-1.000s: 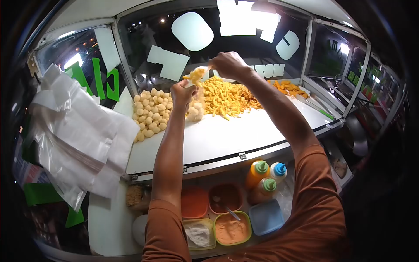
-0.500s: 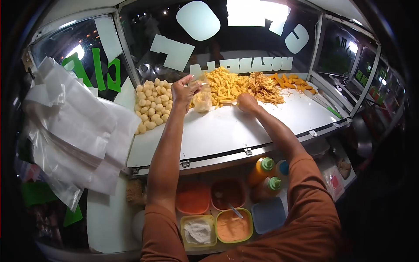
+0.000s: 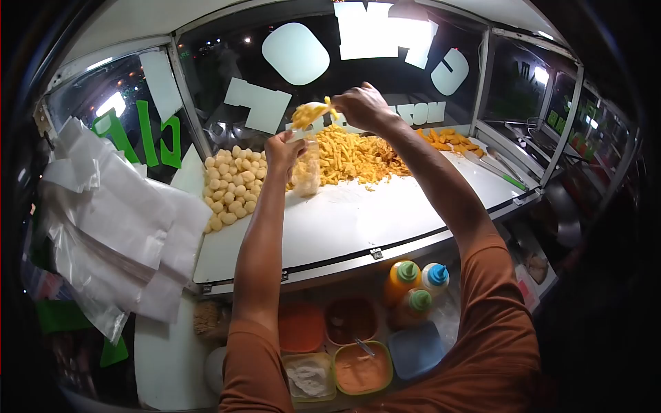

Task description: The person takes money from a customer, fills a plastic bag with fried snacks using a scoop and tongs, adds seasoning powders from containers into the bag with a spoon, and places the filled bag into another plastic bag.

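My left hand (image 3: pixel 281 153) is closed on the upper part of a clear plastic bag (image 3: pixel 307 172), which hangs above the counter. A clump of yellow fries (image 3: pixel 311 114) sits just above the bag's top. Beside that clump, my right hand (image 3: pixel 361 109) is raised with its fingers curled shut; whatever they grip is hard to make out. Behind the bag lies a wide pile of yellow fries (image 3: pixel 354 157). To the left of my left hand is a heap of round pale balls (image 3: pixel 233 184).
Orange fried pieces (image 3: pixel 451 140) and green-handled tongs (image 3: pixel 506 175) lie at the right. White plastic bags (image 3: pixel 124 213) hang at the left. Below the counter edge are squeeze bottles (image 3: pixel 403 282), a tub of orange sauce (image 3: pixel 363 372) and a tub of white powder (image 3: pixel 308 378).
My right hand has risen from the fries pile towards the bag's top, where a clump of fries now shows. My left hand still holds the bag. The view has shifted slightly.
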Available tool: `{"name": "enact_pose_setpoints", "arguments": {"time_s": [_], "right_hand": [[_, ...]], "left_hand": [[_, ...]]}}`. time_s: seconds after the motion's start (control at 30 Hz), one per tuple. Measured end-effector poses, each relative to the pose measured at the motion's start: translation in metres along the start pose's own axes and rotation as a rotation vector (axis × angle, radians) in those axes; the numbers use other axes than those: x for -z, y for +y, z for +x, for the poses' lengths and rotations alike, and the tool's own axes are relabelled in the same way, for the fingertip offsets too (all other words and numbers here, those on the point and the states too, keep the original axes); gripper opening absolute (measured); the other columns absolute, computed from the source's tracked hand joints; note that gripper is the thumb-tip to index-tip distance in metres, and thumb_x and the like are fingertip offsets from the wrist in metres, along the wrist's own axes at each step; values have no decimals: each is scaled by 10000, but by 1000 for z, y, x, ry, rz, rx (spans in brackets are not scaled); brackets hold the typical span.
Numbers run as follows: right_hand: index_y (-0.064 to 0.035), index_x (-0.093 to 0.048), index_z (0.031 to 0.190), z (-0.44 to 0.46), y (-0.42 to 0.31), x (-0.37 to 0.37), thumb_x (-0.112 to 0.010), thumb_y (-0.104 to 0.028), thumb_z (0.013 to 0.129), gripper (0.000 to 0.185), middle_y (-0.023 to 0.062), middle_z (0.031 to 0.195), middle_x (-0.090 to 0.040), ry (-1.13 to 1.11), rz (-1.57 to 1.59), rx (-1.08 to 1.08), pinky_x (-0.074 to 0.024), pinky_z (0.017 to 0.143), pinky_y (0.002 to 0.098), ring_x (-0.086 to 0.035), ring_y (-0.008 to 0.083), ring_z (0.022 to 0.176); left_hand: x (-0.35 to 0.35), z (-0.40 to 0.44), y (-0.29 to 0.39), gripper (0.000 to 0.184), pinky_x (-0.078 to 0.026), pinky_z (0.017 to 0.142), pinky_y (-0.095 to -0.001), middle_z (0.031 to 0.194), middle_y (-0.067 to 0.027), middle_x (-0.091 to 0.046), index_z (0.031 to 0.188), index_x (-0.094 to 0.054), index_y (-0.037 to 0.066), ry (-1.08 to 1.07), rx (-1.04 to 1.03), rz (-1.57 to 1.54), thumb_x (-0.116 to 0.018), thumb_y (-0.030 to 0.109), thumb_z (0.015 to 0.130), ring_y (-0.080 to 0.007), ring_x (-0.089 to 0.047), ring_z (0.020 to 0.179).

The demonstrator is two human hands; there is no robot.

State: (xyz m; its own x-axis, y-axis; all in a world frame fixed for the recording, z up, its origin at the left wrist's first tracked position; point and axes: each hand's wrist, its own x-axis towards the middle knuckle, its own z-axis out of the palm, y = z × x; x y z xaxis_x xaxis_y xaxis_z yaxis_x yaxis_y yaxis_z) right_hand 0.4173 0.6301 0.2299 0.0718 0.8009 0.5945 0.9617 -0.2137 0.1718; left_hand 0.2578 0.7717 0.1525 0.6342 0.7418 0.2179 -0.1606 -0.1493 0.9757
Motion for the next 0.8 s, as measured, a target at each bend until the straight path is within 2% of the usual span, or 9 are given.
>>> {"name": "enact_pose_setpoints", "arguments": {"time_s": [0.13,0.17,0.23,0.27,0.33,0.43,0.5,0.6,0.8], "right_hand": [[-183,-696,856,0,-17,23,-569,-95,857,155,18,723,-668,51,-367,142,-429,797,394,-669,193,791],[-144,-692,811,-11,-9,30,-605,-105,826,96,26,730,-672,28,-206,18,-430,811,390,-671,196,810],[-40,-687,809,-31,22,16,-651,-74,677,141,117,814,-702,-399,20,-397,-485,589,365,-667,246,695],[-5,-694,826,-48,52,-17,-610,-41,661,189,153,830,-703,-779,55,-320,-471,494,364,-642,229,621],[35,-706,852,-94,58,-55,-567,-5,664,237,163,800,-697,-1060,89,-319,-493,535,350,-653,203,661],[68,-665,816,-136,41,-128,-537,-24,720,184,270,897,-661,-593,190,-478,-520,702,473,-659,397,865],[18,-661,807,-140,27,-156,-539,-14,721,153,261,880,-657,-412,216,-449,-511,715,483,-648,411,871],[-44,-679,948,-132,19,-166,-512,-62,826,208,230,840,-660,-302,290,-460,-487,718,472,-649,374,817],[-55,-695,948,-97,31,-116,-504,-47,877,204,176,766,-667,-90,385,-415,-471,607,423,-628,279,660]], "left_hand": [[-1,-8,-4,447,-565,646,-206,922,-133,-661,1150,-569,-117,55,-47,-89,-719,-47,735,-127,-643,700],[1,-14,-4,403,-559,631,-207,893,-127,-668,1108,-604,-110,89,-57,-98,-716,-58,725,-117,-634,681],[10,-14,-8,505,-583,659,-219,997,-160,-655,1198,-528,-139,110,-48,-99,-718,-67,736,-141,-651,727],[14,-19,-3,525,-587,662,-223,1019,-167,-650,1215,-511,-145,87,-43,-110,-717,-70,738,-148,-654,739],[16,-22,-1,533,-594,659,-228,1117,-193,-617,1225,-496,-154,48,-45,-130,-713,-72,746,-157,-659,766],[8,-16,-13,535,-595,656,-231,1215,-215,-565,1228,-489,-159,39,-72,-113,-711,-71,749,-160,-662,774],[2,-17,-17,536,-596,656,-233,1251,-222,-540,1232,-488,-156,35,-102,-117,-710,-70,753,-165,-664,788],[3,-19,-16,543,-598,690,-226,1252,-193,-551,1252,-483,-130,38,-100,-98,-709,-71,762,-173,-664,825],[10,-16,-11,537,-596,710,-218,1215,-176,-577,1249,-486,-131,33,-46,-103,-708,-69,764,-173,-668,823]]}}
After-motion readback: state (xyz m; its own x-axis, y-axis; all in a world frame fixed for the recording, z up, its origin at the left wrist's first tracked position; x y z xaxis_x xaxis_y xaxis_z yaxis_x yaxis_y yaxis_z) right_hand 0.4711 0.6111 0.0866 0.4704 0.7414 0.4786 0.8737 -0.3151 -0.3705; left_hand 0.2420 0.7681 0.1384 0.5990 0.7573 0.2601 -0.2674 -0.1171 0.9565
